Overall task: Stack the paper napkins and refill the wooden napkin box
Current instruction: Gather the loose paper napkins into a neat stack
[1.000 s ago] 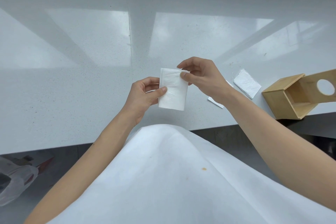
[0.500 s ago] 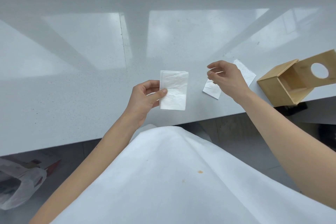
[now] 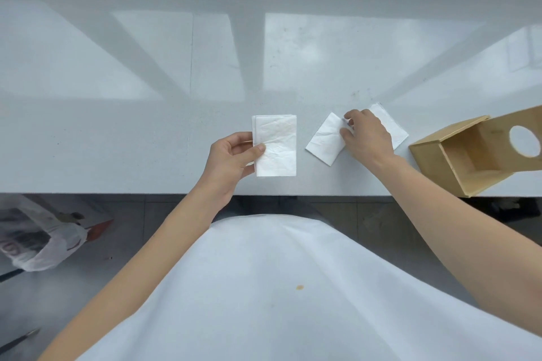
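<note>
1. Left hand (image 3: 234, 161) grasps the napkin stack (image 3: 277, 145), thumb on top and fingers under its left edge. The stack sits over the counter (image 3: 117, 126) close to the front edge, with its layers roughly squared up.
2. Right hand (image 3: 368, 136) is on the nearer loose napkin (image 3: 324, 139), with thumb and forefinger curled onto its right edge in what looks like a pinch. That napkin lies flat on the counter, just right of the stack and not touching it.
3. A 2nd loose napkin (image 3: 393, 126) lies beyond the right hand, partly hidden by it.
4. Wooden napkin box (image 3: 457, 155) lies tipped at the counter's right end, with its panel with the round hole (image 3: 525, 141) swung open. What shows of the inside looks bare (the deep corner is not visible).
5. Progress estimate: stacking is mostly done, with at least 2 napkins left to add.
6. The refill has not started. The stack still has to go into the box and the panel has to be shut.
</note>
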